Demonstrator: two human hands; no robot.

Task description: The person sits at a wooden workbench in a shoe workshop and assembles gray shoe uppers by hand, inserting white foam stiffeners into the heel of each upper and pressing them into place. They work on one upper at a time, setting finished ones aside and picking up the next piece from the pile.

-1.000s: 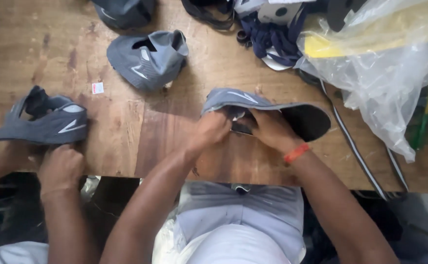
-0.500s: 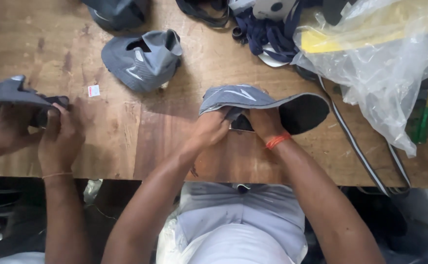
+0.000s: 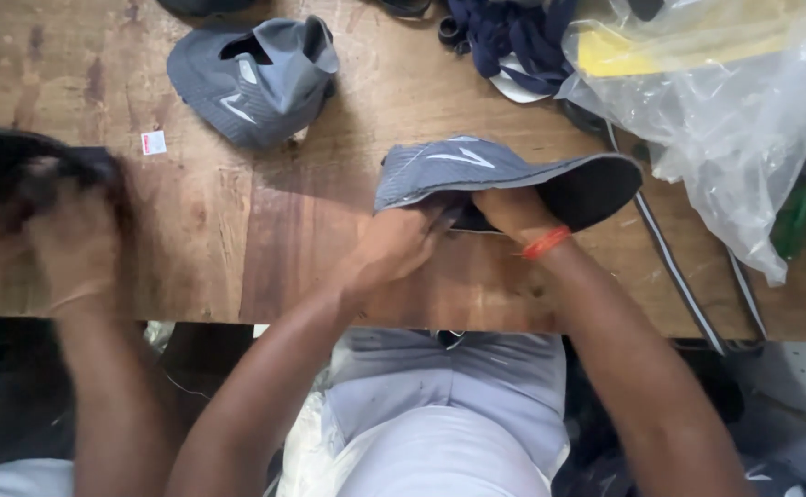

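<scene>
I hold a grey shoe upper point(image 3: 477, 170) with a black inside over the wooden table point(image 3: 237, 267). My left hand point(image 3: 394, 248) grips its near left edge from below. My right hand point(image 3: 513, 213), with an orange band at the wrist, is tucked under the upper near its opening and grips it there. The fingertips of both hands are hidden by the fabric.
A second grey shoe upper point(image 3: 251, 78) lies at the back left. A co-worker's hands point(image 3: 49, 225), blurred, hold a dark piece at the left edge. A clear plastic bag point(image 3: 725, 101) with yellow contents sits at the right, dark fabric point(image 3: 504, 32) behind, a striped strap point(image 3: 679, 267) beside it.
The co-worker's hands and their piece have shifted and blurred at the left. My hands keep their grip on the grey upper, which stays in about the same place.
</scene>
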